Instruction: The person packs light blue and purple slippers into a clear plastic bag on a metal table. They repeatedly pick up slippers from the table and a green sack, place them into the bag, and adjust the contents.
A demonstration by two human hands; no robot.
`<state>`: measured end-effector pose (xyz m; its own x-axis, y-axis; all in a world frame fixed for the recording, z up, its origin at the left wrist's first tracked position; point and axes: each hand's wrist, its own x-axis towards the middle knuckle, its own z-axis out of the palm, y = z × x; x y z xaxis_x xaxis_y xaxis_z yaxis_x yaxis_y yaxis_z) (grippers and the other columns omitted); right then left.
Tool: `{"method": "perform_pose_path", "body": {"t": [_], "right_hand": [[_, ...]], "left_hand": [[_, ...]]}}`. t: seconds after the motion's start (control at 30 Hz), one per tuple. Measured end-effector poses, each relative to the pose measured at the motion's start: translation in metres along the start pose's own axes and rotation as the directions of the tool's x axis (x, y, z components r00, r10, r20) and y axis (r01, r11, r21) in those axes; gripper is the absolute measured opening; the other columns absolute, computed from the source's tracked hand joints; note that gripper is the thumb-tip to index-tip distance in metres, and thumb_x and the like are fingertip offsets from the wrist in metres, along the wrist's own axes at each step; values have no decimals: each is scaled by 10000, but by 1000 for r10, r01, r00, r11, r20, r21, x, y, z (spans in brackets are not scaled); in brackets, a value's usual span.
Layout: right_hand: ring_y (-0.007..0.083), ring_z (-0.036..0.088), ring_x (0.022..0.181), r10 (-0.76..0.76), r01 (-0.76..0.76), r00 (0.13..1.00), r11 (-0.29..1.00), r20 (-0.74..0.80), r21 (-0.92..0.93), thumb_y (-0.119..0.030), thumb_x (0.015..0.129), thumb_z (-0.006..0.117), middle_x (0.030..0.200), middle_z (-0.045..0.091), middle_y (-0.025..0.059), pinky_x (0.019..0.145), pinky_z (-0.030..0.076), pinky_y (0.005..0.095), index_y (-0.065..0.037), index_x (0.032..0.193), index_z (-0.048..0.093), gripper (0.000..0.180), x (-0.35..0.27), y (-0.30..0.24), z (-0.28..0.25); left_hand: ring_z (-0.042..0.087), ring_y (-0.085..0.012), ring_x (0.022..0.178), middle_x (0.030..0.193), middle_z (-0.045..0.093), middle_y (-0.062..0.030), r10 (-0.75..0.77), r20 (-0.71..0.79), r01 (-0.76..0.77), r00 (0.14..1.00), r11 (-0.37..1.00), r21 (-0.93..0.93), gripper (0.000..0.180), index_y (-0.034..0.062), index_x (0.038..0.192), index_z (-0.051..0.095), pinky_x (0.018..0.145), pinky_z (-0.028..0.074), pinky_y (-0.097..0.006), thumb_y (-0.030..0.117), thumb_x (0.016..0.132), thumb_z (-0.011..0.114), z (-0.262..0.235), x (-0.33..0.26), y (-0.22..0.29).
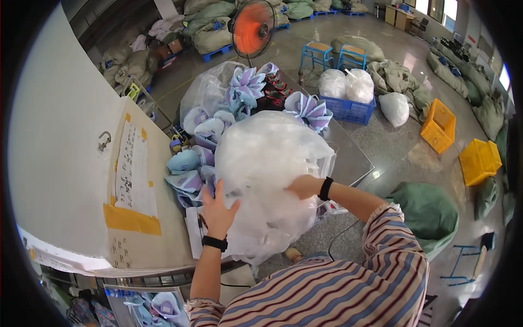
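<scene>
A large, puffed-out translucent plastic bag (267,147) fills the middle of the worktable in front of me; what is inside is whitish and hard to make out. My left hand (219,213) lies against its near left side with fingers spread. On the right, my right hand (303,187) presses into the plastic, and its fingers are hidden and blurred. Stacks of pale blue and purple folded pieces (210,131) surround the bag on the left and far side. Behind it, black-and-red pieces (275,95) sit beside a blue-purple fanned stack (309,110).
A white panel (71,136) with a taped handwritten sheet (133,169) borders my left. An orange fan (253,28) stands beyond the table. Rightward are a blue crate (348,110) holding white bags, yellow crates (438,126), stools (317,54) and a green sack (425,218).
</scene>
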<state>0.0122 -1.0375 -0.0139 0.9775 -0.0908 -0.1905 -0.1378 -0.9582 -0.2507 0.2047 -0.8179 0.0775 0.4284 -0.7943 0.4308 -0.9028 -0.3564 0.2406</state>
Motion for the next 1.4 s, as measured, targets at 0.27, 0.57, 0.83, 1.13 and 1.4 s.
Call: {"method": "perform_pose_path", "body": {"t": [0.27,0.57,0.83,1.13,1.4], "right_hand": [[330,564,874,91,51,884,956,-458,288,-134,690,551,997,581,156,740,459,399,-26,1036,536,363,114,6,-51],[315,554,878,385,-357,895,921,-224,158,-28,653,513,956,577,141,749,452,386,-41,977,563,329,193,9,-34],[300,544,890,214,172,660,890,-720,422,79,599,474,906,573,125,757,447,376,-43,896,587,340,55,-76,-33],[313,581,770,986,-476,-66,105,-155,873,-83,716,512,790,619,131,684,458,405,-62,835,609,154,-277,-15,200],[344,524,1000,859,-482,-293,-512,420,711,-256,736,527,988,573,217,842,428,406,0,962,567,343,-420,12,415]], "left_hand": [[474,-201,540,727,520,-93,175,-34,-142,984,658,-740,324,49,1050,551,496,390,-281,-20,735,518,-30,-2,82],[468,-119,652,918,484,-84,-119,-222,-51,968,771,-635,255,-21,975,575,573,380,-221,-77,770,434,-58,2,44],[299,-380,1165,1277,282,-264,-91,41,100,995,867,-488,642,-18,1307,271,971,271,-420,112,768,594,77,-2,-12],[295,-376,1164,1281,284,-226,455,-440,-626,774,451,-636,331,59,1081,463,929,271,-482,49,754,518,56,-48,222],[563,-268,864,925,581,-118,870,317,-121,377,386,-915,102,10,843,572,754,438,-317,37,772,504,203,-94,379]]}}
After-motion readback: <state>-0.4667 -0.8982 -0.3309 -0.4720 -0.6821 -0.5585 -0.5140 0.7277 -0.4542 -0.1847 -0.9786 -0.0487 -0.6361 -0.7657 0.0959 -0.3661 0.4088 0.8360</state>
